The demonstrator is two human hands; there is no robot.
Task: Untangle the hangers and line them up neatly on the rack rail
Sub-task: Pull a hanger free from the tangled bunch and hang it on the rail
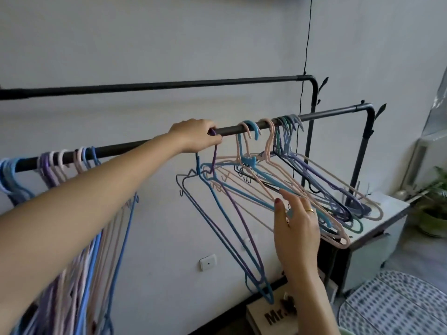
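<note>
Hangers (278, 180) are bunched in a tangle toward the right end of the rail (326, 115). A purple hanger's hook (212, 131) is pinched at mid-rail by the left hand (193, 135). The tangle is touched by the loosely spread fingers of the right hand (296, 226).

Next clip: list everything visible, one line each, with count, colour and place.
Front rail: one, dark grey, across the middle.
Back rail: one, black, near the wall.
Lined-up hangers: many, blue, purple, pink, left on the front rail.
Tangled hangers: many, mixed pastels, right on the front rail.
Purple hanger: one, hook at the front rail.
Wall socket: one, white, low on the wall.
Plant: one, green, far right.
Left hand: grips the purple hanger's hook at the front rail.
Right hand: fingers straight, touching the tangled hangers.
</note>
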